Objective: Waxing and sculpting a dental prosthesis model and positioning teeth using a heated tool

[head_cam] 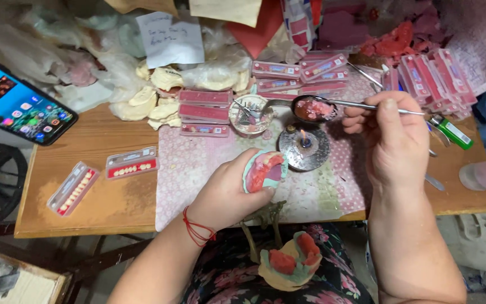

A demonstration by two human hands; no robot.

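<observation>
A second dental cast [291, 262] with red wax blocks rests on the lap, nearest the camera, at 6 o'clock. Above it, the left hand [226, 191] has its fingers clamped on a green-based dental model [264, 170] carrying pink wax, held over the counter [97, 186] edge. At 1 o'clock of the model, the right hand [392, 135] has its fingers pinched together on a long metal spoon [333, 106]; the bowl, holding what appears to be melted pink wax, hangs directly above the lit burner [304, 146]. Tooth cards [132, 162] lie at 9 o'clock; a phone [15, 104] at 10 o'clock.
</observation>
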